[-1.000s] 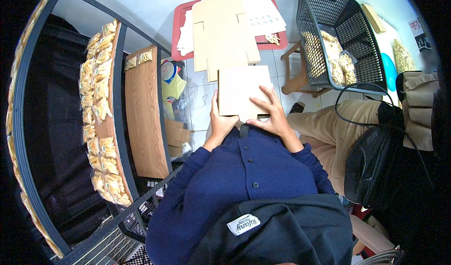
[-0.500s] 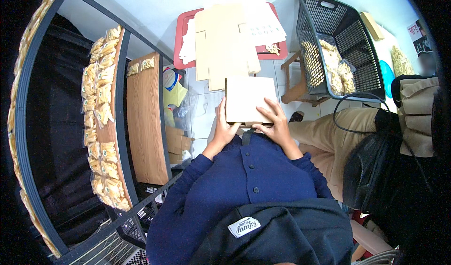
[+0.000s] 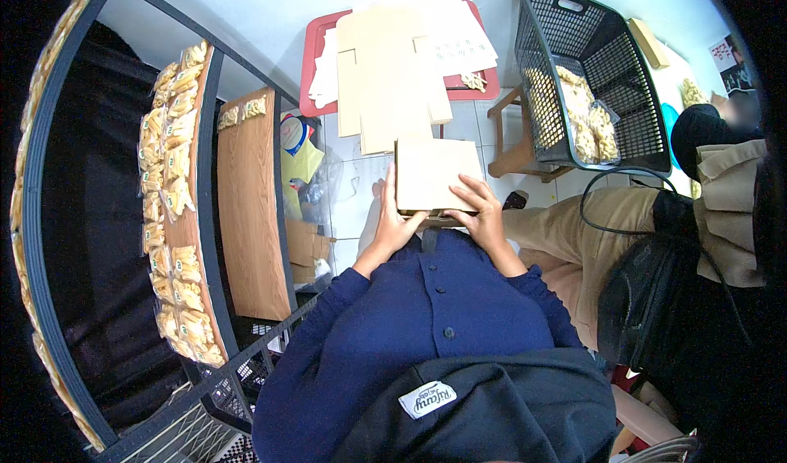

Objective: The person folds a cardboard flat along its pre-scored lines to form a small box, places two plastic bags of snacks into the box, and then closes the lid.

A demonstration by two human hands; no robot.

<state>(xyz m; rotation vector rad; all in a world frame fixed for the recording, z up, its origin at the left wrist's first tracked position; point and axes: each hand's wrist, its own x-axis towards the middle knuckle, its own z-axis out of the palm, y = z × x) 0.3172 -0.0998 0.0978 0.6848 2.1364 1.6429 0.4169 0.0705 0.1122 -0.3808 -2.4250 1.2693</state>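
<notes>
Close to my body I hold a cream cardboard box (image 3: 434, 172), its flat, square face turned up. My left hand (image 3: 396, 223) grips its left side and near corner, the thumb along the near edge. The fingers of my right hand (image 3: 482, 213) lie spread on the box's right part, with the thumb at the near edge. Its underside is hidden. Just beyond it, flat cream cardboard blanks (image 3: 381, 77) lie stacked on a red tray (image 3: 316, 53), overhanging its near side. White printed sheets (image 3: 467, 49) lie beside the blanks.
At the right a black plastic crate (image 3: 607, 77) with bagged snacks (image 3: 586, 123) rests on a wooden stool (image 3: 516, 139). A person (image 3: 598, 225) in beige trousers sits beside me. Shelves on my left carry several snack packs (image 3: 176, 168); a wooden shelf board (image 3: 256, 209) stands nearer.
The box's face looks slightly lower and less bright, while both hands keep their hold. At the right, the other person's dark-covered arm has come further into view near the crate.
</notes>
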